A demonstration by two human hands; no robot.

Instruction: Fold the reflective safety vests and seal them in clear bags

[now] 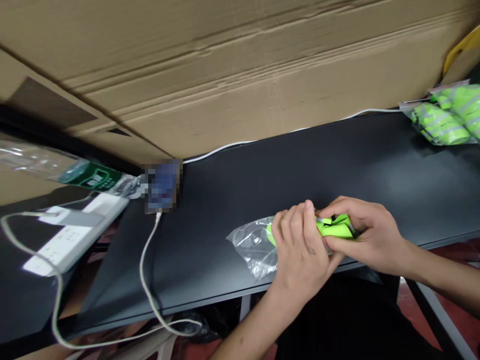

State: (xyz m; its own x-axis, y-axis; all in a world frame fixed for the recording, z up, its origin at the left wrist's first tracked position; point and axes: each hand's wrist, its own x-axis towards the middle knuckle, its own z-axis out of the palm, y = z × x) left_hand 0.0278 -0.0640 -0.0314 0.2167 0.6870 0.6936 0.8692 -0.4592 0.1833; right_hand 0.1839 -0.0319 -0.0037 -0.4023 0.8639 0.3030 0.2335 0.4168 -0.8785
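Note:
A folded bundle of neon-green reflective strap [339,229] with grey and black bits is partly inside a clear plastic bag [253,245], just above the black table near its front edge. My left hand [300,245] is closed around the bag and the part of the bundle within it, hiding its middle. The bag's far end sticks out limp to the left, some green showing through. On the right, my right hand [371,227] grips the exposed end of the bundle between thumb and fingers. The two hands touch or nearly touch.
Bagged neon-green bundles [444,125] lie at the back right. Along the left are a blurred-out phone-like object [163,185] on a white cable [144,260], a plastic bottle [90,175] and a white power strip [62,247]. A cardboard wall [262,100] stands behind the black table [210,200].

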